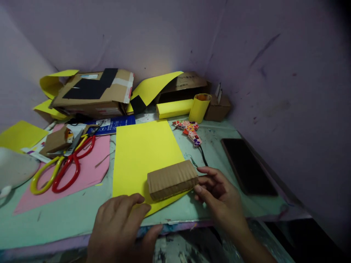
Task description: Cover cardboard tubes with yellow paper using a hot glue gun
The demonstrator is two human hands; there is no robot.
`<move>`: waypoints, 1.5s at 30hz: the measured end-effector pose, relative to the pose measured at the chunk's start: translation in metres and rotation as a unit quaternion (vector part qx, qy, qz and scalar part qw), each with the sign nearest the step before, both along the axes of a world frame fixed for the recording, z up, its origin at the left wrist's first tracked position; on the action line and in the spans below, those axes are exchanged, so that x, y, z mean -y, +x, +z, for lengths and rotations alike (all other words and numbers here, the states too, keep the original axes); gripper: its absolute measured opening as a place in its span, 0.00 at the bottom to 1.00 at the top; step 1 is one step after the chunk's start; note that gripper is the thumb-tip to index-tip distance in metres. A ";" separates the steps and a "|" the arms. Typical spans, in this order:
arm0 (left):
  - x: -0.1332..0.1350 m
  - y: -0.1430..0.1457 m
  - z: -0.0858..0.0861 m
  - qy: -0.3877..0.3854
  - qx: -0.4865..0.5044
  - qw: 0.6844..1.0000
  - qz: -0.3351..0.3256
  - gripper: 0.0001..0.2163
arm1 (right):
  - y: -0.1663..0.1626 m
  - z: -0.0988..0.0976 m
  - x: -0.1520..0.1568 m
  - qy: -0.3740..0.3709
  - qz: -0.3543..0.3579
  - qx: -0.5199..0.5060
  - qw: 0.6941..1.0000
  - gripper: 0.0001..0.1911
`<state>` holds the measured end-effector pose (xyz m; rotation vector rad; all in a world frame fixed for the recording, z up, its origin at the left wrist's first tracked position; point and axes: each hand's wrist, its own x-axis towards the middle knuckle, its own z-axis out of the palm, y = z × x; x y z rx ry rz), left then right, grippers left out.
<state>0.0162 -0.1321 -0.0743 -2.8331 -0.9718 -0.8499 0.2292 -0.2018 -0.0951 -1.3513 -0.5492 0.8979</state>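
1. The right hand (223,193) is at the right end of a corrugated cardboard block (172,179), thumb near the lower corner and index finger by the upper one; the fingers bracket that end, but I cannot tell whether they pinch it or only rest against it
2. The block lies directly to the left of the right hand's fingertips; its long axis runs roughly side to side, the right end slightly farther from the person than the left, so the right hand meets it end-on
3. The left hand (117,223) grips nothing visible: its fingers are loosely curved, the thumb spread apart, the fingertips over the near edge of a yellow sheet (142,149)
4. The block's left end faces the left hand with a gap between them, so the right hand is clearly the nearer one
5. Beneath the block is the lower right part of the yellow sheet, whose own long axis points away from the person, crossing the block's
6. Beyond the right hand, a floral-patterned glue gun (193,136) lies past the block, and a dark smartphone (248,166) lies to the right
7. Farther left, scissors (72,157) with red and yellow handles lie partly over a pink sheet (94,168); at the back, an upright yellow tube (199,109) stands near the wall
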 end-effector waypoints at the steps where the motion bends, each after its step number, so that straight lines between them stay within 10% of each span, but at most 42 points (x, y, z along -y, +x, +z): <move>1: 0.001 0.001 -0.002 0.027 -0.017 0.999 -0.016 0.09 | 0.000 0.000 0.000 -0.001 -0.004 0.003 1.000 0.17; 17: -0.007 0.011 -0.011 -0.112 0.103 0.987 -0.058 0.07 | 0.000 -0.001 0.001 -0.025 -0.049 0.036 0.998 0.16; 45: -0.012 0.001 -0.001 -0.075 0.039 0.994 -0.062 0.05 | 0.000 0.006 0.011 -0.102 0.056 -0.044 0.992 0.21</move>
